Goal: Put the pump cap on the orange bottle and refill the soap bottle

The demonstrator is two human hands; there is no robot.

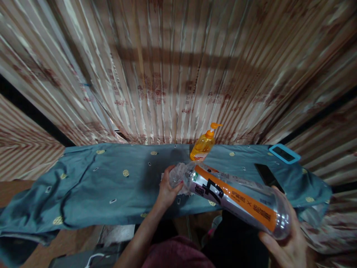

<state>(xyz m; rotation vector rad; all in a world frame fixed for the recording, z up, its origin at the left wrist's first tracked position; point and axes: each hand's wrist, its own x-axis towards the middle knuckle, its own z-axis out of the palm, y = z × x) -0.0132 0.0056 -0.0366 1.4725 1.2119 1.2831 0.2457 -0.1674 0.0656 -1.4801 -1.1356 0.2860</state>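
A large clear plastic bottle point(234, 195) with an orange and silver label lies tilted in the air in front of me, its neck end to the left and its base toward me on the right. Around its base my right hand point(292, 238) is closed. My left hand point(167, 191) is closed on crumpled clear plastic film point(177, 175) at the neck end. The film hides the bottle's mouth. Just behind the neck end stands a pump bottle point(203, 145) of yellow-orange liquid.
A green-blue cloth with small yellow prints covers the narrow table point(106, 178). Toward the right end lie a dark phone point(267, 175) and a blue-framed device point(284, 153). A striped, pleated curtain point(167, 74) hangs directly behind the table.
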